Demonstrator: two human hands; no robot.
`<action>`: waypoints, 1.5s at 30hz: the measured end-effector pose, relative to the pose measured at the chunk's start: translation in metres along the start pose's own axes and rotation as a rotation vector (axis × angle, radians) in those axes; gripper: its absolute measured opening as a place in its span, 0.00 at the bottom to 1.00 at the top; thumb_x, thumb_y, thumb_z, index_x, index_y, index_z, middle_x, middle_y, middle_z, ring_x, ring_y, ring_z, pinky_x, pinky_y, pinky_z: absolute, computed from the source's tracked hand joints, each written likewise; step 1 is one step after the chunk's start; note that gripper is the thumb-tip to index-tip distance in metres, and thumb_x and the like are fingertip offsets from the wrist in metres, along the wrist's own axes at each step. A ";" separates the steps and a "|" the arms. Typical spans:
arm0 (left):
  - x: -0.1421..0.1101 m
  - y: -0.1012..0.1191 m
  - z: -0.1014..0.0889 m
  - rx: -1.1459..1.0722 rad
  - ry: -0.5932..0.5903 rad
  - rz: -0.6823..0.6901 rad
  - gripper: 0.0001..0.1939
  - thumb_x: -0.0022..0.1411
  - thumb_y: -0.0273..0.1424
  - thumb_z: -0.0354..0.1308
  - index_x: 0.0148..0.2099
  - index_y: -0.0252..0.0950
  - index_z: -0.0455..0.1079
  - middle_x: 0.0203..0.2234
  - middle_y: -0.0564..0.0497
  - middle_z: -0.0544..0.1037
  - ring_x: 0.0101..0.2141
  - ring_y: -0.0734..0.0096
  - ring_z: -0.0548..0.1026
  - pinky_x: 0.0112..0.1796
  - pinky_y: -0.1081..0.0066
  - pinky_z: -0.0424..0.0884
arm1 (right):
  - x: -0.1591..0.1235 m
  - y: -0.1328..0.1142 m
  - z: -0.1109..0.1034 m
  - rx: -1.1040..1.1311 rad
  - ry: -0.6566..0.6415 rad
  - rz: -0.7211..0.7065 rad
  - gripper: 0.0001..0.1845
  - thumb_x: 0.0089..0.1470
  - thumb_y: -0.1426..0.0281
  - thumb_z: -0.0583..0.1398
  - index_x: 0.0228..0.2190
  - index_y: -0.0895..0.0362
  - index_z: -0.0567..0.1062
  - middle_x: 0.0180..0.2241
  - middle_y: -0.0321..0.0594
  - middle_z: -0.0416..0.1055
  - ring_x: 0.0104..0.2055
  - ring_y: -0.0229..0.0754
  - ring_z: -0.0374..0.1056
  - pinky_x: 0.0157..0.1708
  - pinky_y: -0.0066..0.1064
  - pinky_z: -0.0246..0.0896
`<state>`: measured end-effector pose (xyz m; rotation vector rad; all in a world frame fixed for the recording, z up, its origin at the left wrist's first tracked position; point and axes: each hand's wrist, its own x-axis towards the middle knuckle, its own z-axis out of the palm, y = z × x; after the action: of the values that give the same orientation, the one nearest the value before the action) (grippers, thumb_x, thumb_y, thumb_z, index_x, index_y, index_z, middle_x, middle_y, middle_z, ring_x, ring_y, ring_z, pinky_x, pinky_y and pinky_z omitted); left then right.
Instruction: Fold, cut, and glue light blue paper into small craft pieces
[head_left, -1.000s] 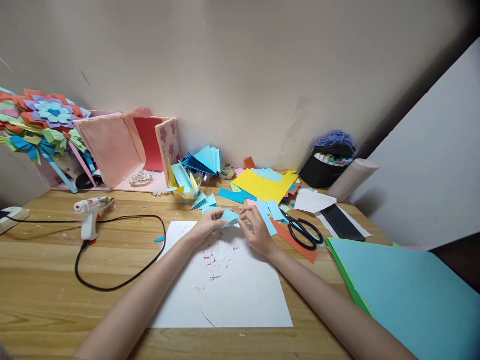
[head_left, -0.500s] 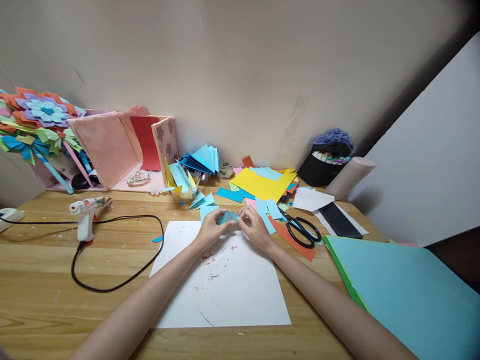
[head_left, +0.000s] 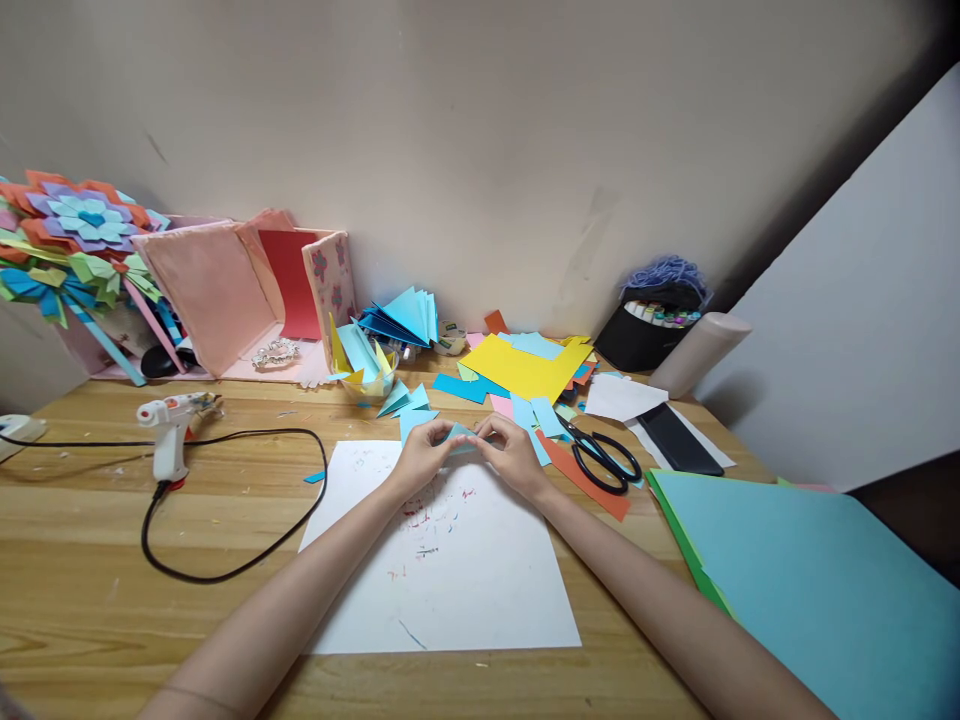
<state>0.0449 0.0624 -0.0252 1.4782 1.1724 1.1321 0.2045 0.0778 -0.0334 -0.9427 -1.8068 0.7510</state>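
A: Where is the light blue paper piece (head_left: 461, 438)?

B: It sits between the two hands, at the far edge of the white sheet (head_left: 450, 570). The left hand (head_left: 420, 457) pinches its left end and the right hand (head_left: 510, 455) pinches its right end, fingertips of both closed on the paper. Whether it is lifted or pressed to the sheet, one cannot tell.

A: What lies just beyond it?

B: More light blue scraps, then a yellow sheet (head_left: 525, 368) on a heap of coloured offcuts. The black scissors (head_left: 604, 458) lie just right of the right hand, beside an orange strip (head_left: 589, 485).

A: And the left side?

B: The glue gun (head_left: 171, 425) stands well apart from the left hand, its black cord (head_left: 232, 560) looping on the bench (head_left: 90, 590) up to near the white sheet's left edge.

A: Is there open room?

B: The white sheet in front of the hands is bare apart from small ink marks and the forearms crossing it. To the right, a large teal sheet (head_left: 817, 590) covers the bench corner and overhangs the bench's near edge. The back of the bench, by the wall, is crowded: a pink box (head_left: 225, 290), a paper flower (head_left: 82, 225) and a marker case (head_left: 649, 335).
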 end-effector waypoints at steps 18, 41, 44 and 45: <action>0.000 0.000 -0.001 0.047 -0.029 0.004 0.14 0.56 0.37 0.52 0.35 0.32 0.74 0.30 0.48 0.78 0.30 0.70 0.72 0.28 0.75 0.64 | -0.001 -0.005 -0.001 -0.057 0.007 -0.039 0.08 0.50 0.68 0.58 0.21 0.56 0.67 0.25 0.38 0.66 0.30 0.40 0.63 0.31 0.31 0.58; 0.000 -0.003 -0.003 0.070 0.146 0.020 0.17 0.54 0.41 0.53 0.26 0.31 0.72 0.19 0.53 0.71 0.22 0.74 0.67 0.25 0.75 0.60 | 0.008 0.003 -0.002 0.600 -0.119 0.484 0.18 0.36 0.64 0.67 0.29 0.58 0.70 0.24 0.35 0.71 0.26 0.38 0.69 0.31 0.31 0.64; 0.000 -0.004 -0.003 0.067 0.112 0.018 0.18 0.55 0.42 0.52 0.27 0.31 0.71 0.17 0.54 0.69 0.21 0.76 0.65 0.23 0.76 0.59 | 0.008 0.004 -0.002 0.579 -0.082 0.464 0.15 0.37 0.62 0.66 0.24 0.59 0.70 0.22 0.36 0.71 0.25 0.37 0.68 0.30 0.29 0.64; 0.000 -0.004 -0.003 0.076 0.102 0.017 0.18 0.55 0.42 0.52 0.27 0.31 0.71 0.17 0.54 0.69 0.21 0.76 0.65 0.24 0.76 0.59 | 0.008 0.004 -0.001 0.573 -0.067 0.454 0.15 0.37 0.61 0.66 0.24 0.58 0.70 0.21 0.35 0.71 0.24 0.36 0.67 0.29 0.29 0.64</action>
<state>0.0415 0.0629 -0.0288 1.5056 1.2869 1.1981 0.2049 0.0868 -0.0327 -0.9422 -1.3134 1.5020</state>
